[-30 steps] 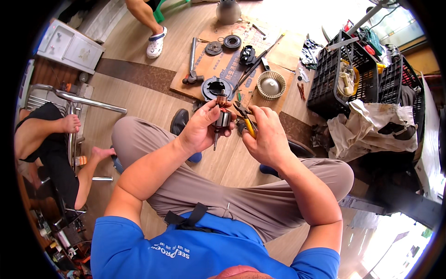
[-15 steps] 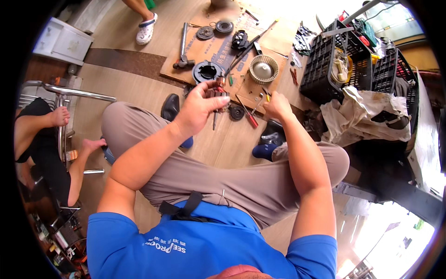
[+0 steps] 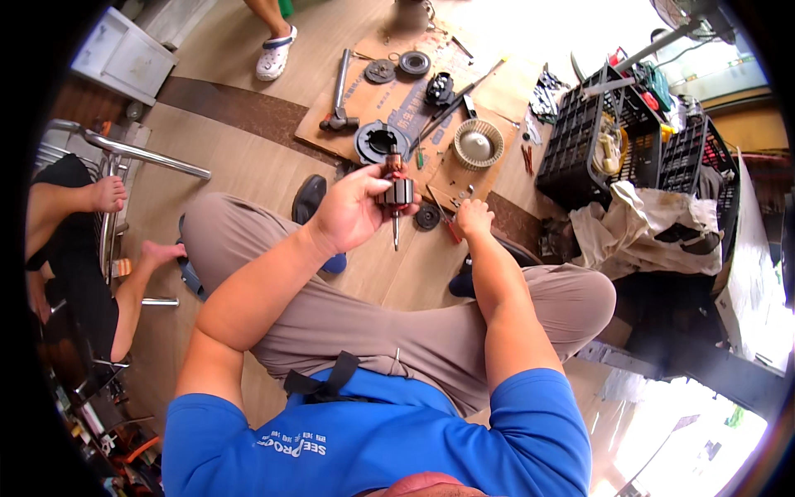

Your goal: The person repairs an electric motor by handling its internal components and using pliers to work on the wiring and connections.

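My left hand [image 3: 352, 209] grips a motor armature [image 3: 397, 192], a dark ridged core with a copper-coloured end. Its steel shaft points down toward me, and the fingers wrap its left side. Lower and to the right, my right hand [image 3: 474, 219] is at the cardboard's near edge with its fingers curled down; what they hold, if anything, is hidden. Just left of it lies a red-handled screwdriver [image 3: 455, 231], partly covered. A small black round part [image 3: 426, 217] rests on the floor between the hands. Beyond the armature sits a dark ring-shaped motor housing [image 3: 377, 142].
On the cardboard sheet [image 3: 505, 99] lie a white blower wheel [image 3: 478, 144], a hammer [image 3: 339, 116], black discs [image 3: 414, 62] and a long dark rod. Black crates [image 3: 571, 149] with tools and cloth stand right. Another person's clog [image 3: 276, 55] is beyond; bare feet show left.
My right hand has moved left and toward me, away from a yellow-handled tool that no longer shows. The armature is turned so that its core shows more plainly. The view has shifted slightly.
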`<action>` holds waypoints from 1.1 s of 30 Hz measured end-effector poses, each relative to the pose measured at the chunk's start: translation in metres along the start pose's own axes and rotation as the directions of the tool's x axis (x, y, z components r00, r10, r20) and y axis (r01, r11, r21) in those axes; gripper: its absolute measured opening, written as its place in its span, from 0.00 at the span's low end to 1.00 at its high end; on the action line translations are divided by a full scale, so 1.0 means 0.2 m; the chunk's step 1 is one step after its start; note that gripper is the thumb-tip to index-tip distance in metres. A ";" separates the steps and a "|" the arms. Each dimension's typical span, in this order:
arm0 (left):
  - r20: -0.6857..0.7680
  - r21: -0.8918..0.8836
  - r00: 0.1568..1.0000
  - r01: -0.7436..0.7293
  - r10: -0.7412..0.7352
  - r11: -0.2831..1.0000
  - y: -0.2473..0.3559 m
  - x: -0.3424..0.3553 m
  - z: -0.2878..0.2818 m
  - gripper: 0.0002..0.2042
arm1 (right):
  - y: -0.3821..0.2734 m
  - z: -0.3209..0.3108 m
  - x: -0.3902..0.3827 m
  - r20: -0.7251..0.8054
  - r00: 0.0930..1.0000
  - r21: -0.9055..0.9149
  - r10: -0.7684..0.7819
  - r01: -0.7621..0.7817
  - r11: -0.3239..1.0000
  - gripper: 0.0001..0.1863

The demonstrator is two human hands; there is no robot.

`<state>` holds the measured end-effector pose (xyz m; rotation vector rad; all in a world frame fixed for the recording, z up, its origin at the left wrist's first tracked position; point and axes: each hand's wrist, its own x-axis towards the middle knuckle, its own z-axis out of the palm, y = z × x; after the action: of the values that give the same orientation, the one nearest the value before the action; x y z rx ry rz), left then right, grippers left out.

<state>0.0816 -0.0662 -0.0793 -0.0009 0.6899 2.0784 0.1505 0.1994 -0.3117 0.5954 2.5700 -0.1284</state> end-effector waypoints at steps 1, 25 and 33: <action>0.014 -0.005 1.000 0.016 -0.016 1.000 0.02 -0.01 0.00 0.18 | -0.02 -0.02 0.02 -0.005 1.000 0.019 0.011 -0.011 1.000 0.19; 0.010 0.216 0.998 -0.056 0.056 0.975 -0.03 0.02 0.10 0.21 | -0.25 -1.22 -0.70 0.084 0.901 0.996 -0.426 -0.060 0.070 0.09; 0.045 0.111 0.997 0.063 -0.069 0.992 -0.04 0.03 0.09 0.18 | -0.22 -1.15 -0.70 0.077 0.881 0.985 -0.467 -0.140 -0.102 0.10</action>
<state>0.0898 -0.0496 -0.0695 0.0876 0.7633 1.9686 0.1383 0.1502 -0.0430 0.5324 1.5277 -2.2408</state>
